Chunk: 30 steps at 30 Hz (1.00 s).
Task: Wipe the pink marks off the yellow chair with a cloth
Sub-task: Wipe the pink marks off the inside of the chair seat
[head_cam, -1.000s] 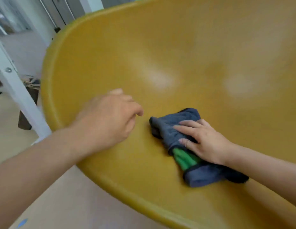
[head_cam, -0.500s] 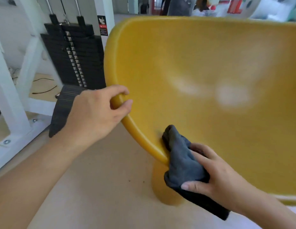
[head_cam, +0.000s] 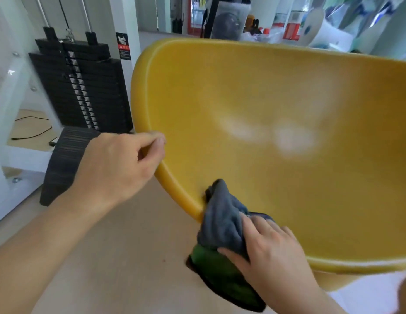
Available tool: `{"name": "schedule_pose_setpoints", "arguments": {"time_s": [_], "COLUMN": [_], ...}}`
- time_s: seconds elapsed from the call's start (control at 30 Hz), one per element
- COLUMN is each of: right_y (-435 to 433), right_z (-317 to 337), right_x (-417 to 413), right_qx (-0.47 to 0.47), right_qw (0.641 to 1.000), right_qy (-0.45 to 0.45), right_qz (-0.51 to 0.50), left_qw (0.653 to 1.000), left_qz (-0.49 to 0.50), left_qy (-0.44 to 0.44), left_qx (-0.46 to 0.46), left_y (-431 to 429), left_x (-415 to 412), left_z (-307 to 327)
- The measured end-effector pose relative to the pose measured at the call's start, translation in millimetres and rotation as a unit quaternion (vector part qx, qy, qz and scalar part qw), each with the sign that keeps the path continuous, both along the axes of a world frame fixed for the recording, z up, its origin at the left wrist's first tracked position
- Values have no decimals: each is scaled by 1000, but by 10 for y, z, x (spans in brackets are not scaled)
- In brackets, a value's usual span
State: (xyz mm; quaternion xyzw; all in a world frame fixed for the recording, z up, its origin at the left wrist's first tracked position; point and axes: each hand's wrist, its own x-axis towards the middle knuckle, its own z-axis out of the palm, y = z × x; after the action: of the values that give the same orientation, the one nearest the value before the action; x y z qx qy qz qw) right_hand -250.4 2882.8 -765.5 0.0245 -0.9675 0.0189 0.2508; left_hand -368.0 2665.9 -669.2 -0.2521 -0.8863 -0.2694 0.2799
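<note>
The yellow chair (head_cam: 276,91) is a wide moulded shell that fills the right of the view; I see no pink marks, only pale glare patches on its seat. My left hand (head_cam: 116,164) grips the chair's left rim, thumb and fingers curled round the edge. My right hand (head_cam: 270,252) holds a grey-blue cloth (head_cam: 222,218) with a green underside and presses it over the front-left rim. Part of the cloth hangs below the rim.
A black weight stack (head_cam: 84,87) in a white machine frame (head_cam: 7,103) stands to the left, close to the chair. Pale wooden floor (head_cam: 120,257) lies below. A black cable (head_cam: 32,132) runs across the floor at left. Cluttered shelves stand behind the chair.
My left hand went from hovering over the seat to gripping the left rim. My right hand slid the cloth from the seat surface down onto the front-left rim.
</note>
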Motion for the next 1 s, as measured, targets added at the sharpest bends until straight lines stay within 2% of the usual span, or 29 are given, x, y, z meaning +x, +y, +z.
{"name": "schedule_pose_setpoints", "arguments": {"time_s": [0.13, 0.23, 0.3, 0.4, 0.43, 0.47, 0.5, 0.53, 0.57, 0.6, 0.67, 0.7, 0.73, 0.77, 0.83, 0.87, 0.9, 1.0], "right_y": [-93, -615, -848, -769, -644, -499, -372, -247, -145, -76, -32, -42, -51, -43, -13, 14, 35, 20], "right_z": [17, 247, 464, 655, 696, 723, 742, 738, 699, 659, 576, 528, 465, 377, 239, 169, 119, 91], "right_x": [-148, -425, -614, -809, -818, -810, -780, -765, -776, -805, -842, -849, -847, -850, -855, -852, -852, -849], "right_qx": [20, -46, -131, -262, -319, -404, -510, -613, -688, -731, -766, -782, -793, -783, -666, -599, -558, -466], "right_qw": [999, 998, 991, 946, 909, 847, 755, 646, 558, 509, 475, 476, 493, 547, 728, 790, 819, 843], "right_qy": [-7, 2, -8, -150, -218, -290, -352, -384, -385, -371, -345, -321, -287, -240, -133, -105, -110, -246], "right_qz": [-27, -29, 17, 118, 155, 186, 213, 243, 260, 262, 262, 245, 213, 172, 91, 76, 74, 107], "left_qw": [1000, 1000, 999, 995, 991, 983, 976, 974, 974, 972, 962, 957, 959, 961, 959, 955, 949, 944], "left_qz": [8, 29, 46, 73, 102, 136, 152, 150, 143, 136, 142, 156, 172, 189, 217, 230, 244, 276], "left_qy": [14, -4, -24, -67, -51, -9, 21, 22, -4, -38, -116, -141, -144, -145, -172, -188, -199, -177], "left_qx": [-3, -2, 6, -26, -67, -122, -157, -168, -178, -188, -201, -198, -176, -140, -59, -19, 9, 25], "left_y": [-7, -19, 2, 37, 36, 36, 77, 166, 275, 387, 521, 556, 576, 600, 668, 721, 782, 882], "left_x": [-43, -59, -35, 91, 152, 227, 343, 481, 592, 665, 729, 708, 676, 649, 669, 685, 695, 704], "left_z": [-61, -53, -14, 111, 131, 118, 106, 97, 65, 3, -162, -217, -265, -288, -296, -304, -318, -354]}}
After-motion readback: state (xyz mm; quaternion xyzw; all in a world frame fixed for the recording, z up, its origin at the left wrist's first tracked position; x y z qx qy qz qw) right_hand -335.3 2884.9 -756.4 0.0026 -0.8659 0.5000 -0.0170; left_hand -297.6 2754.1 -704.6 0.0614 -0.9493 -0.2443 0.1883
